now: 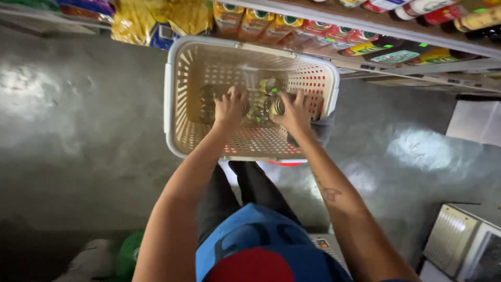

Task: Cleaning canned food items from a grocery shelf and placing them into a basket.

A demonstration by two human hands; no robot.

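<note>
Blue and red clothing fills the bottom edge, nearest the camera. Both forearms extend forward into a beige perforated basket (177,94) on the grey floor (78,130). Left hand (230,107) rests fingers-down on jars (207,95) at the basket's left centre; whether it grips one cannot be told. Right hand (294,112) curls around a lidded jar (278,106) at centre. More jars stand between and behind the hands. Shelves (417,47) of bottles and cartons run behind the basket, upper right.

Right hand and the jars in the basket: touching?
Touching. The head view shows the right hand with its fingers laid over the jar lids inside the beige basket, with no gap visible.
</note>
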